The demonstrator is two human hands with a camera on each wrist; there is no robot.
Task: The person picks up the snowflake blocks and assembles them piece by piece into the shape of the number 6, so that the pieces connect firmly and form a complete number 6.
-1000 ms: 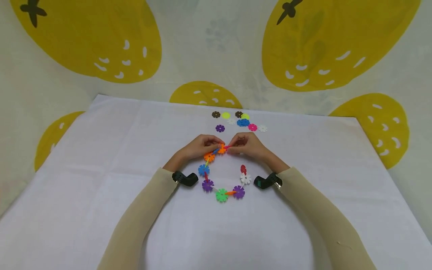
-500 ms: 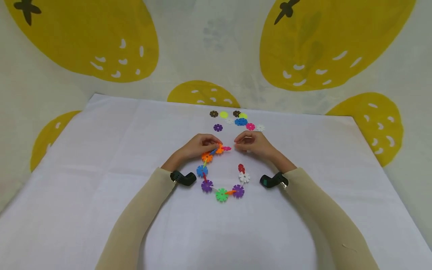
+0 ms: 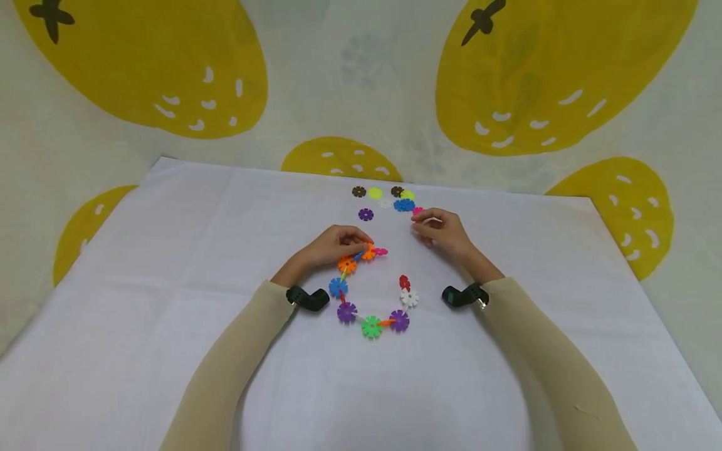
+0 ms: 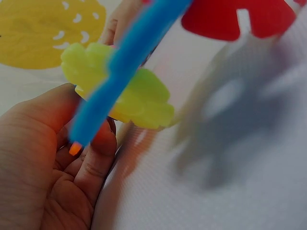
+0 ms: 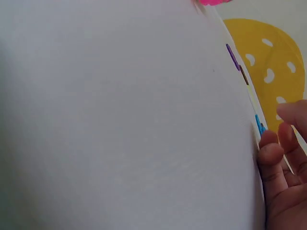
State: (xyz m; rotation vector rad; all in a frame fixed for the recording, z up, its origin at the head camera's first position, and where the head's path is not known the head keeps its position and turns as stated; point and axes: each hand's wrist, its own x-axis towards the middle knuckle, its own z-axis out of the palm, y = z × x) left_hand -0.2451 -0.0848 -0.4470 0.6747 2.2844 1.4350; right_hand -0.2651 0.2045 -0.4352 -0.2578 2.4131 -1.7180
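Observation:
A curved chain of interlocking plastic snowflake discs lies on the white cloth in the head view. My left hand (image 3: 335, 243) pinches the orange snowflake disc (image 3: 368, 252) near its upper end, where a pink snowflake disc (image 3: 381, 252) sticks out to the right. The other end stops at a red disc (image 3: 404, 282) beside a white disc (image 3: 409, 297). Close to the left wrist camera hang a blue disc (image 4: 129, 52) and a yellow-green disc (image 4: 148, 103). My right hand (image 3: 442, 232), fingers loosely bent and holding nothing visible, hovers by a loose pink disc (image 3: 418, 212), partly covering it.
Toward the back edge of the cloth-covered table (image 3: 237, 200) are several loose discs, among them a purple disc (image 3: 365, 215), a brown disc (image 3: 358, 191) and overlapping blue discs (image 3: 404, 205). A fruit-print curtain (image 3: 350, 75) hangs behind.
My right hand has let go of the pink disc on the chain and moved right and back toward the loose discs. The left hand keeps its place on the chain.

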